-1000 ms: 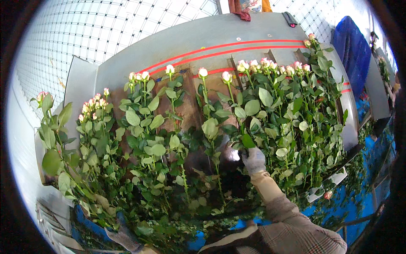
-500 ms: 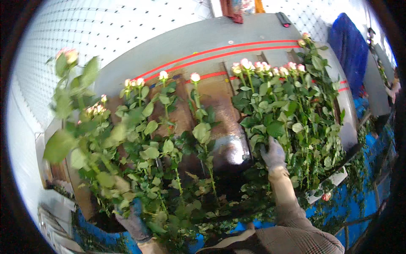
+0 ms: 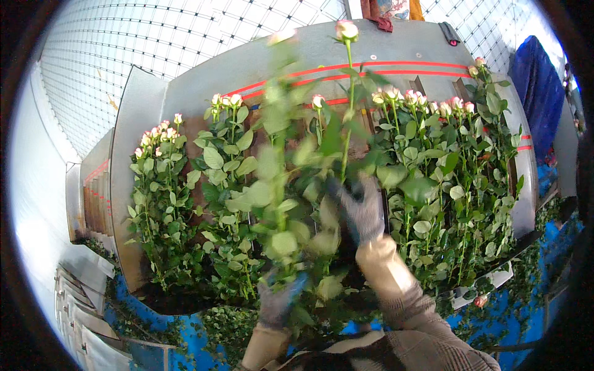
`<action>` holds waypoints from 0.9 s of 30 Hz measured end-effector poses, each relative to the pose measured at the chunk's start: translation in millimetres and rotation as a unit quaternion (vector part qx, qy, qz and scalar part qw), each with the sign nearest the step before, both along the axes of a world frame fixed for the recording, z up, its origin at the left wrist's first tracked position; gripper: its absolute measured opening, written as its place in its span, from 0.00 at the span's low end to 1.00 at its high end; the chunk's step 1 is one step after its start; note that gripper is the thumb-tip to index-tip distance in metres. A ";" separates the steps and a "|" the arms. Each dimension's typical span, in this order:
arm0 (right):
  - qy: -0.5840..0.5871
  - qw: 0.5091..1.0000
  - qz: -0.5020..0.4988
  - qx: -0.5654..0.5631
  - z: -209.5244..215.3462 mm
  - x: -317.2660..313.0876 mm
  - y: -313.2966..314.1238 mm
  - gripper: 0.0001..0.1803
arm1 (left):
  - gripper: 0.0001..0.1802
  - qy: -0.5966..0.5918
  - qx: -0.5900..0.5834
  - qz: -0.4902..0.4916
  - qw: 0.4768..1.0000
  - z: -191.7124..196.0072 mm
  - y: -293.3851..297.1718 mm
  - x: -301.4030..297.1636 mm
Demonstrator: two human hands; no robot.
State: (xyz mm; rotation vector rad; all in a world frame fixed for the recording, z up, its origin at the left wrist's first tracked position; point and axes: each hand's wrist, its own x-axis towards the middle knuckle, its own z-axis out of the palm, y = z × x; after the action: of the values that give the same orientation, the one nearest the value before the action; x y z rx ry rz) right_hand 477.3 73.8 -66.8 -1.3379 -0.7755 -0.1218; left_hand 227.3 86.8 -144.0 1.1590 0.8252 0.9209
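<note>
My gloved left hand [image 3: 276, 302] is closed round the lower stem of a leafy rose [image 3: 284, 241], held upright over the table's front edge. Motion smears its pink and white bloom. My gloved right hand [image 3: 362, 207] is higher up, its fingers round the stem of a second rose [image 3: 346, 31] whose pale bloom rises above the red lines. Leaves partly cover these fingers. Just right of that hand lies a wide group of roses [image 3: 445, 167]; to the left are two smaller groups, the outer roses [image 3: 158, 185] and the inner roses [image 3: 229, 167].
The roses lie on a grey metal sorting table [image 3: 204, 80] with dividers and red lines. Cut leaves cover the blue floor [image 3: 526, 309] below. A blue sheet [image 3: 538, 99] hangs at the right, and a dark object [image 3: 450, 34] sits on the far edge.
My left hand has moved right with its rose, away from the left group. My right hand has shifted left from the right group and now has a rose lifted. The view has turned left.
</note>
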 end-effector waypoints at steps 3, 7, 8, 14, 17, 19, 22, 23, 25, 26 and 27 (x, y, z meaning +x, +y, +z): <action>-0.086 0.978 -0.051 -0.184 -24.8 71.8 16.2 0.20 | 0.26 -0.057 -0.003 0.035 0.998 -31.7 35.5 -55.7; -0.164 0.932 -0.141 -0.291 -128.4 81.1 2.6 0.26 | 0.26 0.150 0.158 0.147 0.965 -38.0 53.5 -98.6; -0.220 0.917 -0.179 -0.281 -141.5 68.3 9.4 0.25 | 0.26 0.184 0.172 0.179 0.951 -24.4 48.8 -105.9; -0.096 0.895 -0.092 -0.426 -203.4 79.5 28.6 0.19 | 0.33 -0.003 0.084 0.266 0.960 -15.3 56.9 -109.8; -0.064 0.872 0.034 -0.484 -174.6 71.9 36.0 0.34 | 0.28 0.106 0.142 0.284 0.942 5.3 51.0 -93.0; -0.138 0.903 -0.107 -0.393 -188.0 50.5 8.5 0.40 | 0.25 0.095 0.141 0.234 0.957 21.2 44.8 -74.1; -0.071 0.881 -0.099 -0.458 -137.9 13.2 -30.8 0.49 | 0.23 -0.056 0.014 0.081 0.995 13.0 53.1 -49.4; -0.064 0.882 -0.090 -0.459 -125.6 3.6 -47.8 0.49 | 0.27 0.230 0.146 0.074 0.959 8.7 44.3 -31.5; -0.083 0.904 -0.057 -0.415 -106.9 -10.3 -61.6 0.48 | 0.24 0.159 0.147 -0.004 0.976 -12.4 36.8 9.0; -0.108 0.921 -0.042 -0.373 -100.7 -12.6 -64.8 0.48 | 0.23 0.075 0.093 -0.055 0.991 -31.5 34.6 35.5; -0.131 0.934 -0.021 -0.330 -94.0 -18.1 -67.6 0.48 | 0.23 0.039 0.043 -0.085 0.995 -49.5 31.4 60.9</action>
State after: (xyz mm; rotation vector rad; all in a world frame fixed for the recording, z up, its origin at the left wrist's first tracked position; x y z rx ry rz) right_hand 459.2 6.2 -160.7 -2.0053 -1.0683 -0.0751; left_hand 288.2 118.2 -193.5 1.3262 0.7413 0.7806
